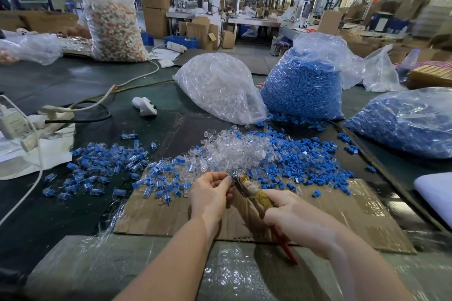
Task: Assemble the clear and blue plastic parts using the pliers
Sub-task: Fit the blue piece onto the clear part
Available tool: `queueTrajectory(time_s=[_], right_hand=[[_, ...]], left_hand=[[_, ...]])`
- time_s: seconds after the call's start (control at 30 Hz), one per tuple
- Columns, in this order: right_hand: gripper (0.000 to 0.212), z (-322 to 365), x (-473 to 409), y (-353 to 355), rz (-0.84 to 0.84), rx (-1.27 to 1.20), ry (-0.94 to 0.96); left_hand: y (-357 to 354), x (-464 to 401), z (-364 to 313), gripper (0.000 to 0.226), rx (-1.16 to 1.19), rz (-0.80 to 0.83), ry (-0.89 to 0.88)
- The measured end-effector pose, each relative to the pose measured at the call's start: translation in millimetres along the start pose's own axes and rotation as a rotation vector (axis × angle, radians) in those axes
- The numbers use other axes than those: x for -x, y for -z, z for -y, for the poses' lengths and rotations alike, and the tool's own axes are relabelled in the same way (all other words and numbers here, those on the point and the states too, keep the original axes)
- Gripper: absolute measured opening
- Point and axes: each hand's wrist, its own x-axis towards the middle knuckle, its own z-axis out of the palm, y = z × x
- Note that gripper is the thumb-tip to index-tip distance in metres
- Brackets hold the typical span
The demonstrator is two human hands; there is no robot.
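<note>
Pressing step. Left hand (pixel 212 190) pinching small part (pixel 231 175) at pliers (pixel 247 184) tip, above cardboard (pixel 354 205). Right hand (pixel 291 215) clamped round handles. Squeeze square, gently — keep part seated, fingertips clear of nose — then drop onto assembled pile (pixel 110 166).

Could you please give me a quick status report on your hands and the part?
Left hand pinching small part at plier tip. Right hand gripping pliers. Nothing in the way.
</note>
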Motion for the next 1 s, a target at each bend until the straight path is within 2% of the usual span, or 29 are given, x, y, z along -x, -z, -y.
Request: queueTrajectory(time_s=[0.13, 0.33, 0.4, 0.5, 0.73, 0.9, 1.0], right_hand=[[0.015, 0, -2, -3, -0.034, 0.095, 0.022], [0.024, -3, -4, -8, -0.082, 0.171, 0.059], [0.023, -6, -6, -9, -0.071, 0.175, 0.032], [0.009, -5, -7, -9, -0.051, 0.180, -0.060], [0.018, -4, -10, -13, -0.075, 0.260, -0.142], [0.012, 0, -2, -8, -0.025, 0.134, -0.137], [0.013, -4, -2, -4, -0.108, 0.066, -0.118]], left_hand=[[1, 0, 0, 0.006, -0.017, 0.005, 0.000], [1, 1, -2, 0.005, -0.028, 0.010, -0.009], [0, 1, -2, 0.005, -0.023, 0.013, -0.006], [0, 3, -2, 0.006, -0.036, 0.021, -0.008], [2, 3, -1, 0.005, -0.032, 0.033, -0.004], [2, 4, -1, 0.005, -0.009, 0.040, -0.002], [3, 7, -2, 0.006, 0.034, 0.038, -0.020]])
